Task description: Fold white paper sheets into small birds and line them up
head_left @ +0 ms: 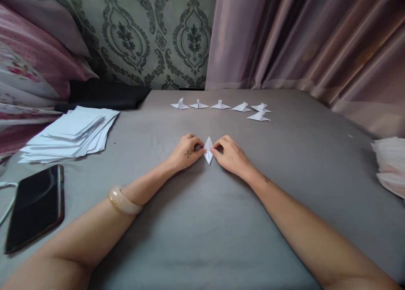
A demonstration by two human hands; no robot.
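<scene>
My left grip (187, 152) and right grip (230, 156) pinched the diamond-folded white paper (208, 151) at opposite corners; six origami birds (220, 106) stood beyond.

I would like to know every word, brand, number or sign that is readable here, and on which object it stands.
No readable text anywhere.
Phone: dark screen, no lettering visible.
Paper stack and folded paper: no writing visible.
Left hand and right hand: small dark marks, too small to make out.
</scene>
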